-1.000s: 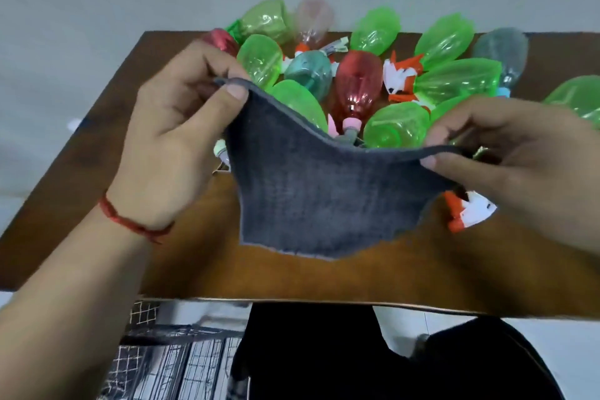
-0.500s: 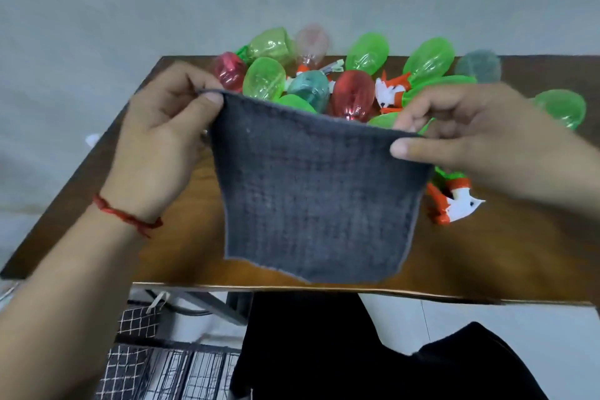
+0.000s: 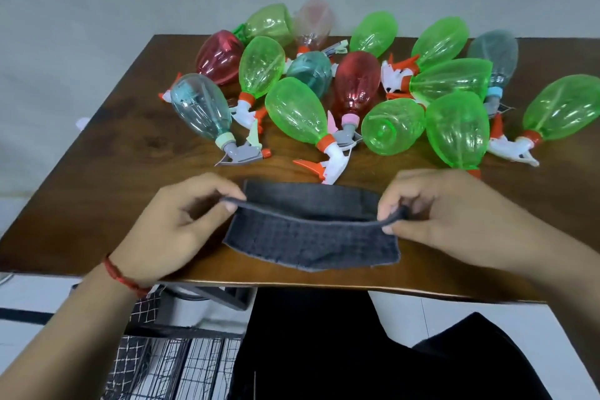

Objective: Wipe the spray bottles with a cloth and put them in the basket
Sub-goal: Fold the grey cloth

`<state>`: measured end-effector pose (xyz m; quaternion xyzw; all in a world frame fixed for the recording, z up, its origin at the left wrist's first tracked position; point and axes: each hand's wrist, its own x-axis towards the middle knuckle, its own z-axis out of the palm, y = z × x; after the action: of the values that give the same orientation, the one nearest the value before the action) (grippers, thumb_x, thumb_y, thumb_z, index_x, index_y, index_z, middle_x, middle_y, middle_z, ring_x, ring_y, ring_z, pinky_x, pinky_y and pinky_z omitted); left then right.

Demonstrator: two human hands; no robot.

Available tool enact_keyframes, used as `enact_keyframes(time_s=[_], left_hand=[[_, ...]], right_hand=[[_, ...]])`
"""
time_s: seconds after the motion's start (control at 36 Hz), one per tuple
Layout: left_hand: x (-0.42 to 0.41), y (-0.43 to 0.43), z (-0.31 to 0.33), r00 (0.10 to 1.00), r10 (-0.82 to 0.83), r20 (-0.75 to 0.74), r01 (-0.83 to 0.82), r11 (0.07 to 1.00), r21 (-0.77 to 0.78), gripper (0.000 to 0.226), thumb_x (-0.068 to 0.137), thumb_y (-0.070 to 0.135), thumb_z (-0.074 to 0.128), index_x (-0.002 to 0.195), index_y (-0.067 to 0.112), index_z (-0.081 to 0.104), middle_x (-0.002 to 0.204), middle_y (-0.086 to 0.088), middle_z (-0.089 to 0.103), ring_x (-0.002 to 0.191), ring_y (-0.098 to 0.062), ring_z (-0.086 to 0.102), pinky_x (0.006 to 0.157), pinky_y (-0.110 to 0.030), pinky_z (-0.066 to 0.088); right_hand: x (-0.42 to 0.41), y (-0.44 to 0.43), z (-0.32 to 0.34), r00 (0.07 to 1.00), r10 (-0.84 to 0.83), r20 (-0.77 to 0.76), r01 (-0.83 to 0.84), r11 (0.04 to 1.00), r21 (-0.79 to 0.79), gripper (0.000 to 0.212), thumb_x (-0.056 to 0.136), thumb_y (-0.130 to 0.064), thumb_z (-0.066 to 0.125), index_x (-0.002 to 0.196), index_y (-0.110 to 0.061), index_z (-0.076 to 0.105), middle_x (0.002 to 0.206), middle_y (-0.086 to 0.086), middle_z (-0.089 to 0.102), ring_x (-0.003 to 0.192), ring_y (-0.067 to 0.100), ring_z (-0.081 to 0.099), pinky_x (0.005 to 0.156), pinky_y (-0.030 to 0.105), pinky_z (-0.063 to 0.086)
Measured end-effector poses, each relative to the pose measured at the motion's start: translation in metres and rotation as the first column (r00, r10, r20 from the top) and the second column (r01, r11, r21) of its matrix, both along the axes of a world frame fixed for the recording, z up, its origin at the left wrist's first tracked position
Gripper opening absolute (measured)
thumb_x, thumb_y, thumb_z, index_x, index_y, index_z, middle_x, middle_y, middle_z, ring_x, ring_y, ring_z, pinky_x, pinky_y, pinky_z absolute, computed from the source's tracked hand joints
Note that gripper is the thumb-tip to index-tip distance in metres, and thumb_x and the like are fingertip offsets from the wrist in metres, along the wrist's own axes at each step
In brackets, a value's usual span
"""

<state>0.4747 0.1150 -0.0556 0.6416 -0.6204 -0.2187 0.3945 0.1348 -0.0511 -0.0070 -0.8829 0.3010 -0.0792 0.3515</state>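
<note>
At the lower left of the frame, under the near edge of the table [image 3: 97, 204], sits a black wire basket [image 3: 181, 367]. Just above the table edge, mid-frame, the left hand [image 3: 181, 227], with a red thread bracelet [image 3: 120, 276] at its wrist, and the right hand [image 3: 435, 214] each pinch one end of the top edge of a dark grey cloth [image 3: 311, 237] between thumb and forefinger. Both hands are knuckles up and level. The cloth sags between them and doubles over onto the wood, so it looks soft and limp, best held by its edges or bunched. Farther back, across the upper middle of the frame, many spray bottles [image 3: 295, 110] lie in a heap, green, red and pale blue. They look empty, light, smooth and apt to roll. The neck below the trigger seems the surest hold.
</note>
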Motion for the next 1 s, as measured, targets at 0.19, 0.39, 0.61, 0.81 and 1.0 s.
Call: enact_keyframes(time_s=[0.19, 0.39, 0.61, 0.81, 1.0], left_hand=[[0.009, 0.019, -0.02, 0.976, -0.029, 0.217, 0.031, 0.999, -0.007, 0.016, 0.099, 0.037, 0.064, 0.108, 0.032, 0.076, 0.109, 0.019, 0.076, 0.107, -0.008, 0.072, 0.128, -0.047, 0.031], [0.015, 0.029, -0.018, 0.919, -0.134, 0.371, 0.128, 0.991, 0.041, 0.015, 0.098, 0.035, 0.062, 0.106, 0.033, 0.075, 0.122, 0.024, 0.071, 0.123, -0.002, 0.066, 0.128, -0.058, 0.027], [0.011, 0.03, -0.009, 0.824, -0.179, 0.537, 0.189, 0.981, 0.037, 0.012, 0.092, 0.033, 0.063, 0.097, 0.029, 0.073, 0.124, 0.02, 0.07, 0.123, -0.002, 0.065, 0.127, -0.056, 0.03], [-0.01, 0.02, -0.011, 0.755, -0.233, 0.613, 0.253, 0.966, 0.057, 0.025, 0.099, 0.05, 0.067, 0.114, 0.031, 0.075, 0.121, 0.017, 0.064, 0.114, -0.01, 0.061, 0.118, -0.042, 0.037], [-0.023, 0.014, -0.009, 0.756, -0.219, 0.616, 0.258, 0.966, 0.027, 0.016, 0.104, 0.04, 0.061, 0.094, 0.033, 0.071, 0.099, 0.02, 0.062, 0.093, -0.007, 0.059, 0.108, -0.028, 0.037]], right_hand=[[-0.009, 0.019, -0.024, 0.999, 0.017, 0.048, -0.019, 0.999, 0.036, 0.023, 0.087, -0.012, 0.084, 0.089, -0.034, 0.076, 0.096, -0.009, 0.07, 0.089, 0.016, 0.069, 0.078, 0.044, 0.057], [-0.018, 0.027, -0.033, 0.995, 0.095, 0.015, -0.094, 0.994, -0.053, 0.021, 0.088, -0.024, 0.085, 0.095, -0.041, 0.074, 0.1, -0.018, 0.07, 0.099, 0.012, 0.067, 0.081, 0.038, 0.055], [-0.023, 0.039, -0.047, 0.99, 0.139, 0.004, -0.132, 0.946, -0.297, 0.015, 0.096, -0.029, 0.074, 0.105, -0.041, 0.076, 0.104, -0.029, 0.066, 0.102, 0.005, 0.061, 0.082, 0.028, 0.053], [-0.023, 0.043, -0.042, 0.991, 0.041, 0.131, -0.023, 0.991, -0.135, 0.016, 0.098, -0.025, 0.072, 0.107, -0.038, 0.074, 0.102, -0.02, 0.073, 0.1, 0.008, 0.07, 0.083, 0.032, 0.055], [-0.021, 0.033, -0.027, 0.953, -0.175, 0.247, 0.095, 0.947, 0.306, 0.019, 0.094, -0.017, 0.074, 0.102, -0.034, 0.077, 0.106, -0.004, 0.079, 0.104, 0.012, 0.073, 0.101, 0.034, 0.053]])
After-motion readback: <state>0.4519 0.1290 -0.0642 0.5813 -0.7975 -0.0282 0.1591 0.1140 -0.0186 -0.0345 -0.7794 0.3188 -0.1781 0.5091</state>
